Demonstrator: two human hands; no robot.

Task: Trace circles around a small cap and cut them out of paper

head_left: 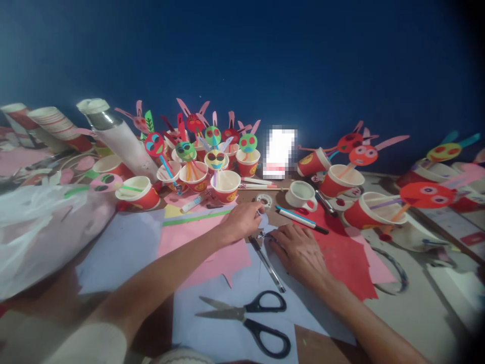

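Note:
My left hand [242, 222] is closed, thumb and fingertips pinched at a small light-blue paper piece [264, 221]. Low over the paper, my right hand [299, 247] lies with its fingers bent slightly, their tips at the lower end of that piece, beside small dark marks. A roll of clear tape [264, 201] sits just beyond my left fingertips. Between the hands lies a capped pen [267, 265]. Nearer to me, black-handled scissors [246, 313] rest open on a light-blue sheet [189, 328]. A blue-and-black marker [302, 220] lies beyond my right hand.
Red paper cups [226, 187] with paper-face straws stand along the back and right. A white mug [301, 194], a bright phone [280, 151] and a tilted bottle [121, 139] are behind. Pink [204, 247] and red sheets [344, 253] cover the table; a plastic bag [49, 232] lies left.

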